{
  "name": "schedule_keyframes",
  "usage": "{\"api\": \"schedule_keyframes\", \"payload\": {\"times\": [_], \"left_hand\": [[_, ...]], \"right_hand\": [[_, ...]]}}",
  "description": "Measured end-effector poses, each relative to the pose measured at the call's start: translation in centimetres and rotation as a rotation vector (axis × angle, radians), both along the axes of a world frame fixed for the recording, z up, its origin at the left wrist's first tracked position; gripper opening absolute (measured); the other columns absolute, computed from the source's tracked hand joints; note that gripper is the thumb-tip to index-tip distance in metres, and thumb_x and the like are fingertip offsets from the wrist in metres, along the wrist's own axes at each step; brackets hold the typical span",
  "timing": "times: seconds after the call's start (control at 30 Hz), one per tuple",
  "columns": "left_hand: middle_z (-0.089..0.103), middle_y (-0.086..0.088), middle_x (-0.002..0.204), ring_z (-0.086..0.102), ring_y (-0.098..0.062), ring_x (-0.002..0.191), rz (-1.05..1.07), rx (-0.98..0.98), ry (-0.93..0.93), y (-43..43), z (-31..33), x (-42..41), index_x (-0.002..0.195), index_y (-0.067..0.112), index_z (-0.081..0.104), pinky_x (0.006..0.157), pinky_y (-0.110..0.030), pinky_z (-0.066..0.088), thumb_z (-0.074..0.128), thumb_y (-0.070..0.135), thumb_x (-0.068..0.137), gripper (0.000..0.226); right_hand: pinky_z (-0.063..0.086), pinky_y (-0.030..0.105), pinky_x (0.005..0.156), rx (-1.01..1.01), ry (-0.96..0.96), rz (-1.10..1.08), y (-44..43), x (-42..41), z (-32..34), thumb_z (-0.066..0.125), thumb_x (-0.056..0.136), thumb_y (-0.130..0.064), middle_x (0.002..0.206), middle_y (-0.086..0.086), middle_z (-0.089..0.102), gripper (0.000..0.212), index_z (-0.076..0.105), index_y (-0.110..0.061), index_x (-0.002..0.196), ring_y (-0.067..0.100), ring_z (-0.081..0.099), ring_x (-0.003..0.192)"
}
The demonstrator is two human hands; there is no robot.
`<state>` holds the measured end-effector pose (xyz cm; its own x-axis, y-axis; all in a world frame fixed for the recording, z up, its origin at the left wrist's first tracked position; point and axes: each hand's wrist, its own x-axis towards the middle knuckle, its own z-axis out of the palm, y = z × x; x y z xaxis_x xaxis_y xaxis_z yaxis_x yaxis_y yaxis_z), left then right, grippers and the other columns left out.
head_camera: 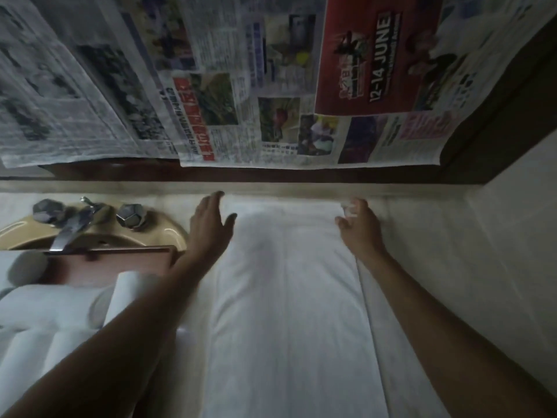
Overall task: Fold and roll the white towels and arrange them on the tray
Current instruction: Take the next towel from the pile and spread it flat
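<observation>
Head view: white towel point(286, 297) lies flat just right of the sink point(162, 233), with both hands at its far end.
Left hand point(211, 224) is spread loose over the corner nearest the sink, gripping nothing. Right hand point(358, 224) looks to pinch the corner farthest from the sink. With one corner held, I reckon the fold could go crooked. Rolled towels point(60, 306) sit on the tray point(126, 260) across the sink's near side.
</observation>
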<state>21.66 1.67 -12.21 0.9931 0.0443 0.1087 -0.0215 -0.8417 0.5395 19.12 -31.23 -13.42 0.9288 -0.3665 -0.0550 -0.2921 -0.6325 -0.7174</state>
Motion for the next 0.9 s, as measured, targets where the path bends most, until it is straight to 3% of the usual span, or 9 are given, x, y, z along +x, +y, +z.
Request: {"api": "schedule_keyframes", "payload": {"times": [0.07, 0.17, 0.23, 0.3, 0.43, 0.57, 0.73, 0.8, 0.9], "left_hand": [[0.048, -0.017, 0.153, 0.045, -0.036, 0.141, -0.119, 0.056, -0.014, -2.5, -3.2, -2.5, 0.151, 0.009, 0.043, 0.112, -0.052, 0.04, 0.064, 0.033, 0.098, 0.062], [0.03, -0.012, 0.166, 0.026, -0.03, 0.154, -0.303, 0.089, 0.026, -5.9, -7.0, -4.9, 0.159, 0.013, 0.034, 0.122, -0.052, 0.027, 0.038, 0.045, 0.103, 0.064], [0.02, -0.006, 0.17, 0.014, -0.025, 0.158, -0.39, 0.12, 0.06, -6.5, -9.1, -5.6, 0.162, 0.016, 0.027, 0.125, -0.053, 0.02, 0.025, 0.047, 0.105, 0.065], [0.014, -0.003, 0.171, 0.008, -0.021, 0.159, -0.403, 0.187, 0.035, -4.9, -10.3, -4.6, 0.163, 0.02, 0.024, 0.126, -0.053, 0.016, 0.022, 0.048, 0.107, 0.063], [0.023, -0.007, 0.169, 0.019, -0.027, 0.157, -0.244, 0.27, -0.004, 1.4, -11.0, -1.0, 0.161, 0.016, 0.031, 0.126, -0.054, 0.018, 0.028, 0.046, 0.105, 0.064], [0.021, -0.013, 0.169, 0.017, -0.032, 0.157, -0.197, 0.268, -0.002, -0.9, -9.8, 1.3, 0.16, 0.007, 0.029, 0.126, -0.054, 0.013, 0.022, 0.043, 0.103, 0.068], [0.024, -0.008, 0.168, 0.021, -0.027, 0.157, -0.418, 0.238, -0.003, -5.5, -11.5, 1.5, 0.161, 0.014, 0.032, 0.126, -0.051, 0.018, 0.03, 0.042, 0.105, 0.062], [0.03, -0.009, 0.166, 0.027, -0.03, 0.154, -0.347, 0.256, -0.013, -3.1, -11.8, 3.6, 0.158, 0.014, 0.038, 0.124, -0.054, 0.023, 0.032, 0.043, 0.104, 0.062], [0.019, -0.009, 0.17, 0.015, -0.031, 0.158, -0.207, 0.326, 0.125, 0.6, -10.6, 5.8, 0.162, 0.014, 0.028, 0.125, -0.055, 0.017, 0.018, 0.051, 0.103, 0.071]], "right_hand": [[0.039, 0.024, 0.101, -0.068, -0.054, 0.098, 2.0, -2.4, -2.9, 0.071, 0.094, -0.017, 0.142, 0.015, 0.056, 0.059, 0.047, -0.007, 0.147, 0.03, 0.055, 0.129], [0.031, 0.047, 0.121, -0.246, -0.077, 0.281, 7.0, -5.2, -7.0, 0.061, 0.098, -0.023, 0.158, 0.015, 0.041, 0.06, 0.042, -0.011, 0.153, 0.031, 0.035, 0.148], [0.027, 0.057, 0.121, -0.387, -0.092, 0.351, 9.5, -6.4, -8.8, 0.048, 0.1, -0.032, 0.162, 0.012, 0.036, 0.056, 0.044, -0.015, 0.153, 0.03, 0.029, 0.153], [0.021, 0.057, 0.123, -0.488, -0.109, 0.387, 8.8, -6.2, -9.6, 0.041, 0.103, -0.04, 0.165, 0.009, 0.034, 0.055, 0.046, -0.019, 0.154, 0.027, 0.025, 0.155], [0.022, 0.06, 0.121, -0.622, -0.047, 0.252, 1.6, -4.1, -10.3, 0.035, 0.105, -0.044, 0.166, 0.008, 0.032, 0.057, 0.043, -0.018, 0.155, 0.029, 0.027, 0.154], [0.019, 0.063, 0.122, -0.586, 0.053, 0.143, 1.8, -0.6, -9.6, 0.026, 0.104, -0.05, 0.169, 0.011, 0.023, 0.064, 0.034, -0.017, 0.159, 0.034, 0.017, 0.156], [0.014, 0.059, 0.124, -0.616, 0.002, 0.37, 5.9, 1.7, -9.7, 0.029, 0.105, -0.045, 0.167, 0.007, 0.03, 0.058, 0.041, -0.022, 0.157, 0.027, 0.021, 0.156], [0.018, 0.061, 0.122, -0.631, 0.042, 0.296, 2.9, 3.4, -10.2, 0.027, 0.105, -0.046, 0.167, 0.004, 0.03, 0.059, 0.04, -0.022, 0.157, 0.027, 0.024, 0.155], [0.019, 0.064, 0.12, -0.63, 0.18, 0.224, -2.0, 4.6, -9.3, 0.018, 0.103, -0.053, 0.169, 0.005, 0.023, 0.065, 0.03, -0.024, 0.16, 0.032, 0.02, 0.155]]}}
